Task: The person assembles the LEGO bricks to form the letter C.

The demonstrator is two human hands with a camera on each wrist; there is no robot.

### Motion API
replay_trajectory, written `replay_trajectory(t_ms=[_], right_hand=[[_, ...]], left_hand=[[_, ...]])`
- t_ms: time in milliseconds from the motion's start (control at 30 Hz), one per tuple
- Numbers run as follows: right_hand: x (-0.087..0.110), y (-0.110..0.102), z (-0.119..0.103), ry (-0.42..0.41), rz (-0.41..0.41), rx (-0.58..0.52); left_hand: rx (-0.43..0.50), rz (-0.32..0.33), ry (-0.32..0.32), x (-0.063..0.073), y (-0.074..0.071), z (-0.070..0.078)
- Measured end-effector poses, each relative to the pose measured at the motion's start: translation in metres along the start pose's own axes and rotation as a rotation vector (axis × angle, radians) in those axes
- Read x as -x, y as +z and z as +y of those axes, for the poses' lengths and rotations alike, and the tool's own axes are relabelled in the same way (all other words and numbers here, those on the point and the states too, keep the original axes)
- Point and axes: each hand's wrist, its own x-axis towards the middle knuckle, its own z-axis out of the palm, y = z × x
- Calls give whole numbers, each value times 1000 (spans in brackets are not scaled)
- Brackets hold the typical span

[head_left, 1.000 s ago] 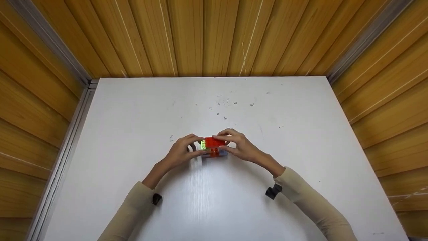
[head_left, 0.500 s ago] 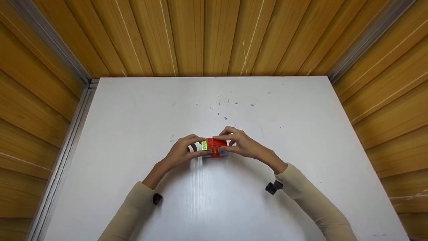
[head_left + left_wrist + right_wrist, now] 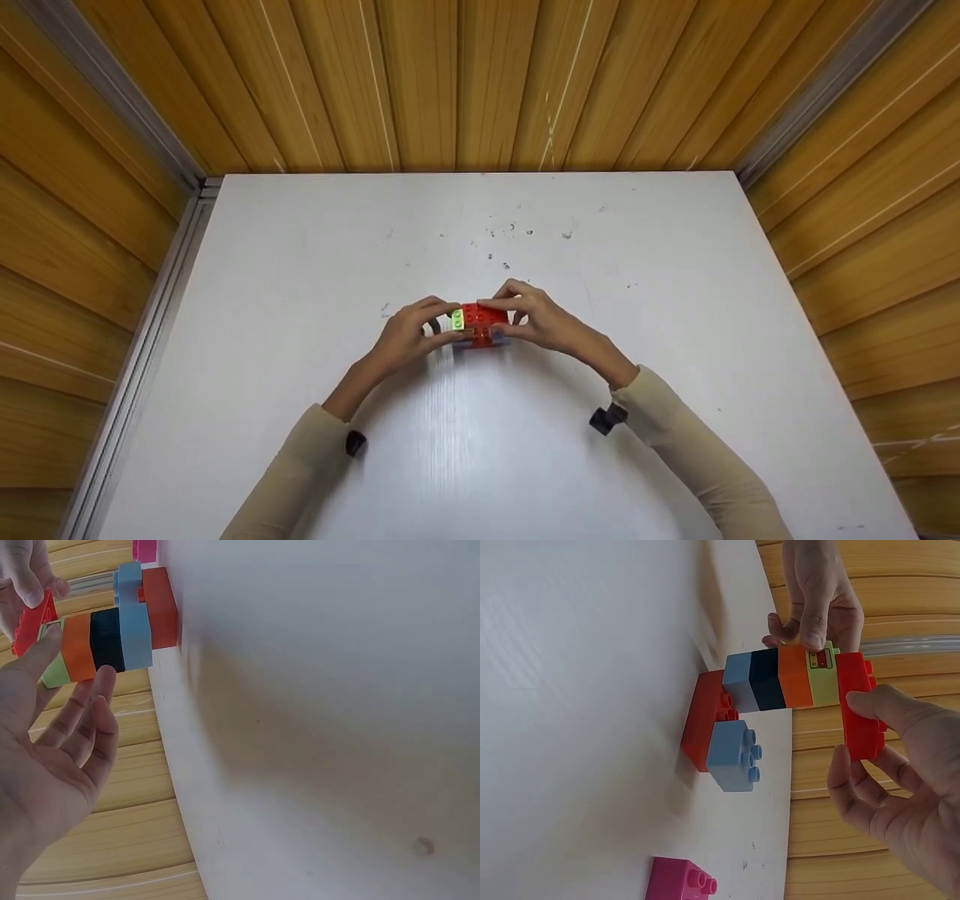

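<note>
A stack of toy building bricks stands on the white table. Its base is an orange-red brick (image 3: 703,720) bearing two light blue bricks, one with bare studs (image 3: 733,754). Over the other rise a navy brick (image 3: 767,680), an orange brick (image 3: 793,676) and a lime green brick (image 3: 823,679) with a printed panel. My left hand (image 3: 409,328) pinches the green brick between thumb and fingers. My right hand (image 3: 546,321) grips a red brick (image 3: 859,706), thumb on its near side. One end of the red brick sits at the green brick's top; the rest juts out rightward.
A pink brick (image 3: 676,881) stands apart on the table to the right of the stack. The white table (image 3: 300,247) has dark marks beyond the hands. Wood-look walls (image 3: 487,82) border its back and sides.
The red brick has levelled, its top studs now plainly visible. Both hands keep their grips, the right shifting slightly. Hands and upper bricks have moved a little toward the table's far side.
</note>
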Motion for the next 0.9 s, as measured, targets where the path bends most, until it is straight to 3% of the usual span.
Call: replay_trajectory(t_ms=[300, 633, 900], right_hand=[[-2, 2, 5, 5, 45, 83], [12, 5, 8, 70, 59, 43], [35, -7, 38, 97, 240, -118]], left_hand=[[-31, -8, 3, -7, -1, 0], [-10, -28, -30, -7, 3, -1], [-3, -23, -46, -7, -1, -1]])
